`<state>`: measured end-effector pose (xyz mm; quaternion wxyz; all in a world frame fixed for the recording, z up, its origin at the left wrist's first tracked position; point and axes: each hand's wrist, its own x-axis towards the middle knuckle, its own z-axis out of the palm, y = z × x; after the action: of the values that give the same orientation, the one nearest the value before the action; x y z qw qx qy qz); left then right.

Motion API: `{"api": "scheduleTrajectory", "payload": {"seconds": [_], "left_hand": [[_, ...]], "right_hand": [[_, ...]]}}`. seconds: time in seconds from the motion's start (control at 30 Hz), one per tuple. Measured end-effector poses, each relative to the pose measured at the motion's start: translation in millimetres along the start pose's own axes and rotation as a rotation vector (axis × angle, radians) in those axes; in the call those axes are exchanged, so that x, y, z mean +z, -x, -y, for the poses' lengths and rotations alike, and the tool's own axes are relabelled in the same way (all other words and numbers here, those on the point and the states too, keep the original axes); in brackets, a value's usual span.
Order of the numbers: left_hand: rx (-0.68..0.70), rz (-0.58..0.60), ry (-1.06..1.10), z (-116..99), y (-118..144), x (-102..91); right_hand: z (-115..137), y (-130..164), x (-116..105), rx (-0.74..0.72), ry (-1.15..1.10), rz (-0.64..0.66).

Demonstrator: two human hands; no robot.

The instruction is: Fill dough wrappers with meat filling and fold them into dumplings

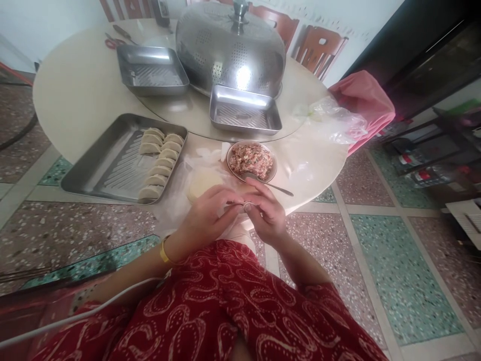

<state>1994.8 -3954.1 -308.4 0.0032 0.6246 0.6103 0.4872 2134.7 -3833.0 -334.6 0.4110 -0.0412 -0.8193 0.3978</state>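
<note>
Pinching dumpling [246, 204] between both hands; bowl [251, 161] holds mince (spoon resting), tray [124, 158] holds dumplings.

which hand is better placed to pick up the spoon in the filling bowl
Right, probably. The right hand sits just below the spoon, whose handle points toward it from the filling bowl. The left hand is farther off, nearer the wrapper stack.

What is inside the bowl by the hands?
The bowl holds pinkish minced filling, with a spoon resting in it, handle over the rim. The bowl's bottom is covered by the filling.
</note>
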Motion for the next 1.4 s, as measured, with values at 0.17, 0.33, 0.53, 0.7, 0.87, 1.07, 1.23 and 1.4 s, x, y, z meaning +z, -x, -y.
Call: {"api": "scheduleTrajectory", "payload": {"seconds": [0.17,0.33,0.53,0.7,0.87,1.07,1.23,1.4], "left_hand": [[-0.169,0.044,0.016,1.2,4.2,-8.1],[-0.220,0.051,-0.014,1.6,4.5,-9.9],[-0.226,0.017,0.008,2.2,2.4,-4.4],[-0.242,0.037,0.085,1.6,2.0,-4.1],[-0.317,0.003,0.228,0.8,3.0,-1.1],[-0.270,-0.055,0.347,2.6,5.3,5.6],[-0.230,-0.025,0.367,5.8,6.1,4.0],[-0.114,-0.042,0.244,2.3,7.2,-0.6]], "right_hand": [[1.5,-1.8,-2.3,0.015,0.009,-0.021],[-0.2,-2.5,-2.6,-0.011,0.045,-0.012],[2.1,-2.6,-1.7,-0.069,0.031,0.092],[3.7,-2.4,-1.1,-0.073,0.010,0.127],[4.0,-3.4,0.2,-0.075,0.018,0.091],[4.6,-3.1,1.6,0.007,-0.021,0.046],[4.9,-3.7,1.8,-0.031,0.033,0.047],[6.7,-6.0,2.4,-0.034,0.030,0.016]]}}
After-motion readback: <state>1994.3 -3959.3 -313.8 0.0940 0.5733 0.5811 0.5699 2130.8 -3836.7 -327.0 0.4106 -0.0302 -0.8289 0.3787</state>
